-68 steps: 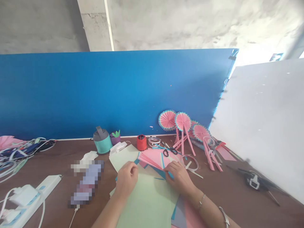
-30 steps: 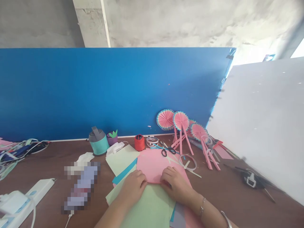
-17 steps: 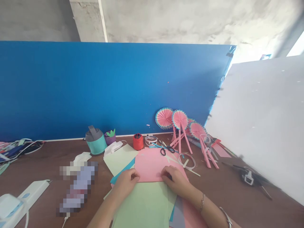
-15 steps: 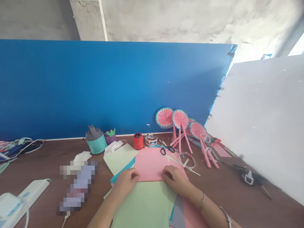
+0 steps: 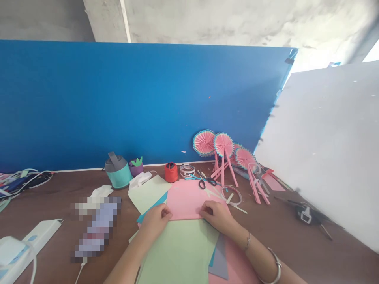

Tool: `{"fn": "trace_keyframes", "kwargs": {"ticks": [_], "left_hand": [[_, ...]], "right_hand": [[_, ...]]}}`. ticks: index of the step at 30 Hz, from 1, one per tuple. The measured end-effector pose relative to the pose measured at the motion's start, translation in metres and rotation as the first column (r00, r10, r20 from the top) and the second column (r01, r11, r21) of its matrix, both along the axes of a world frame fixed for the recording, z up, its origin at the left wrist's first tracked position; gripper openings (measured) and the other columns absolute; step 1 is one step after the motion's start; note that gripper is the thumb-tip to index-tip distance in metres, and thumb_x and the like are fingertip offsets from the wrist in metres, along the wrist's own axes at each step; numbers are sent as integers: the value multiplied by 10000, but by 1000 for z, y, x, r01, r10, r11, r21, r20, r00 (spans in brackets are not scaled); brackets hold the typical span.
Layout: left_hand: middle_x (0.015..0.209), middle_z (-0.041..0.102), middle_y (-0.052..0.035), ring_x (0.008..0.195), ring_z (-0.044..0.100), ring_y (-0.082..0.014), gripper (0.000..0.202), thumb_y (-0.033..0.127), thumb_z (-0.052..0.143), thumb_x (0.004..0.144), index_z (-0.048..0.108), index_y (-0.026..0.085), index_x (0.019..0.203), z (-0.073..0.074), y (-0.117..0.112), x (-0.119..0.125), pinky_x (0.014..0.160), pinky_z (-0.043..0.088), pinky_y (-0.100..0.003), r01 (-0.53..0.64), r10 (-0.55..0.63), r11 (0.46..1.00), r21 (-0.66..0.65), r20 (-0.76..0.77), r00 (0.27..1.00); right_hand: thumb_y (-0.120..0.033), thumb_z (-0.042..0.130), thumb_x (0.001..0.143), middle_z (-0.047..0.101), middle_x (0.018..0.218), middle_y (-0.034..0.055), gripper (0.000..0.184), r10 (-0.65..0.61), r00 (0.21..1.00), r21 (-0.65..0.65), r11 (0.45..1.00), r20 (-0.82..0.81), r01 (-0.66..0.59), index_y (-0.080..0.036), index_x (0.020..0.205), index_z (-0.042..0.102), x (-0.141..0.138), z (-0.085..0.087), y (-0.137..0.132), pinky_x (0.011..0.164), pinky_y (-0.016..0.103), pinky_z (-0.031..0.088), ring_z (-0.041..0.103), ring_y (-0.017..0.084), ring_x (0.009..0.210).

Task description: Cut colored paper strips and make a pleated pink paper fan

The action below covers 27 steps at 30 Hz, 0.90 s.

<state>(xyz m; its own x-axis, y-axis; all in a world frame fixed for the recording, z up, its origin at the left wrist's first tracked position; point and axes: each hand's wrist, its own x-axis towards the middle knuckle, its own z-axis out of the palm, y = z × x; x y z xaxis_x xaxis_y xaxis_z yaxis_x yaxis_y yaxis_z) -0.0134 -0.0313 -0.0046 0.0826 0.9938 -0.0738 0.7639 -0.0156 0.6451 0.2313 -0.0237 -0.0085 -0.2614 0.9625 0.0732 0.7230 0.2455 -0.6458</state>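
A pink sheet of paper lies across a pale green sheet in front of me. My left hand pinches the near left corner of the pink paper between thumb and fingers. At the near right part of the same edge, my right hand has its fingers closed on the paper. Black-handled scissors rest on the pink paper's far side, beside thin paper strips. Under and around the green sheet, blue, grey and pink papers stick out.
Several pink folded paper fans lean against the blue partition. A roll of tape, a red spool and a teal container stand nearby. On the left are a power strip and a blurred-out item; a dark tool lies right.
The view has tilted down a little, so the whole scene sits slightly different in the frame. Both hands stay on the near edge of the pink paper, with little visible movement.
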Motion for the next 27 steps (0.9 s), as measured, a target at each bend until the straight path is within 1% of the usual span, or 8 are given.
{"fn": "trace_keyframes", "kwargs": {"ticks": [7, 10, 13, 16, 21, 24, 27], "left_hand": [[753, 666, -8, 712, 600, -164, 109, 251, 514, 757, 607, 209, 720, -3, 0, -1, 604, 379, -249, -27, 27, 999, -18, -32, 999], [761, 670, -3, 719, 602, -157, 108, 239, 513, 761, 612, 207, 731, -2, 1, 0, 615, 382, -243, -15, 14, 1000, -16, -34, 999], [766, 673, -6, 726, 603, -151, 122, 222, 504, 767, 623, 200, 755, 1, 2, 1, 630, 389, -237, 7, -7, 1000, -16, -37, 999], [767, 674, -4, 733, 604, -153, 145, 230, 496, 774, 636, 203, 748, 8, 0, 0, 640, 394, -236, 48, -49, 999, -23, -43, 998], [785, 661, -12, 794, 599, -180, 157, 275, 499, 776, 619, 208, 702, 18, -3, -4, 667, 395, -252, 89, -90, 996, -16, -80, 993], [785, 642, -28, 853, 584, -201, 196, 309, 499, 786, 592, 204, 648, 18, -4, -6, 694, 396, -265, 91, -91, 996, -1, -118, 989], [787, 632, -32, 882, 572, -202, 227, 308, 490, 801, 581, 202, 621, 17, -3, -6, 728, 396, -270, 86, -82, 996, 17, -165, 983]], "right_hand": [[-209, 531, 738, 628, 647, 8, 111, -8, 1000, -27, 1000, -22, 8, -169, 659, 598, -1, -1, 2, 534, 220, 334, 514, 128, 584], [-226, 523, 758, 634, 669, 15, 129, -16, 1000, -36, 999, 0, 16, -169, 679, 608, 0, -1, 4, 548, 225, 340, 523, 135, 608], [-262, 499, 803, 630, 693, 26, 191, 29, 999, -29, 999, 29, -28, -169, 678, 609, 1, 0, 5, 569, 235, 343, 521, 140, 633], [-315, 478, 842, 596, 664, 22, 268, 82, 994, 17, 996, 70, -83, -172, 631, 561, 2, 1, 3, 590, 246, 339, 502, 144, 646], [-344, 446, 872, 537, 621, 16, 334, 70, 983, 121, 988, 167, -91, -181, 583, 474, 1, -2, 0, 618, 263, 327, 475, 156, 675], [-352, 450, 871, 517, 608, 11, 343, 61, 975, 148, 984, 213, -94, -183, 573, 457, 3, -4, 1, 621, 268, 319, 461, 156, 665], [-332, 433, 877, 491, 589, 2, 356, 78, 972, 142, 984, 220, -111, -182, 555, 451, 4, -6, 4, 629, 266, 321, 447, 146, 639]]}}
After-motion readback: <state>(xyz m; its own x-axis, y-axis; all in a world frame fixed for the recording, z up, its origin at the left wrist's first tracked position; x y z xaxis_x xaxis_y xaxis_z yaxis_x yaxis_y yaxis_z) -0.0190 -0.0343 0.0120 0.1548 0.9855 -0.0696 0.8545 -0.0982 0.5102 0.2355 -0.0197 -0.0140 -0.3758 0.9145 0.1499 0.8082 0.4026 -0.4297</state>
